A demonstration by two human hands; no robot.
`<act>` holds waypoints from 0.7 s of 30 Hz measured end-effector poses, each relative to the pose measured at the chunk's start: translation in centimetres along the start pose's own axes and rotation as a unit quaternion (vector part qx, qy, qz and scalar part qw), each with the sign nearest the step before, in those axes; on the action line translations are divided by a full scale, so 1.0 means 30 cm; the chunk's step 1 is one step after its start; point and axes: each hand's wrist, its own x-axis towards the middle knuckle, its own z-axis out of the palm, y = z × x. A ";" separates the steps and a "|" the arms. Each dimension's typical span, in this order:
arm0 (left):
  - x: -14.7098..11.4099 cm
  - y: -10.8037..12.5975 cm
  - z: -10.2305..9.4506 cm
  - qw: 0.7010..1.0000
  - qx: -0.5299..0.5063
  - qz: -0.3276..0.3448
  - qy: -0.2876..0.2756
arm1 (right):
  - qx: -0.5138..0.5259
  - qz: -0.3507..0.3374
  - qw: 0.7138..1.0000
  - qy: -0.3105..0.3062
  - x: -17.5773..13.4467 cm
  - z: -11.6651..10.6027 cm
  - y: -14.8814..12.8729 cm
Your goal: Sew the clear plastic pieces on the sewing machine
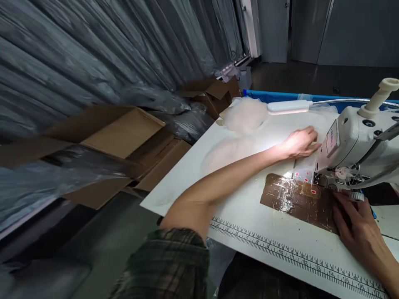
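A white sewing machine [346,133] stands at the right of the table. Behind its needle area, my left hand [302,143] is closed, its curled fingers on sheer white fabric [324,110]; the fingertips are hidden. A strip with small red marks [302,175] lies between that hand and the presser area. My right hand [358,222] lies low beside the needle area, thumb and forefinger stretched out and apart. They touch the right end of a brown, tape-covered plate [293,201]. Whatever is under the machine head is mostly hidden.
Round sheer white pieces [246,114] lie at the table's far left. A white lamp head [288,107] on a flexible metal neck sits behind. A printed ruler [280,251] follows the front edge. Open cardboard boxes [124,133] and plastic bags stand left; a dark phone-like object [382,194] lies right.
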 end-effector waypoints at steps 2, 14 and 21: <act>0.087 -0.007 -0.005 0.996 0.027 -0.073 0.033 | -0.001 0.000 1.000 0.005 -0.006 0.011 0.005; 0.171 -0.060 -0.004 0.982 -0.022 -0.154 -0.108 | -0.031 -0.047 0.998 0.005 -0.010 0.023 0.036; 0.035 -0.009 -0.059 0.990 0.045 -0.119 -0.065 | 0.020 -0.092 0.996 0.001 0.017 -0.025 -0.020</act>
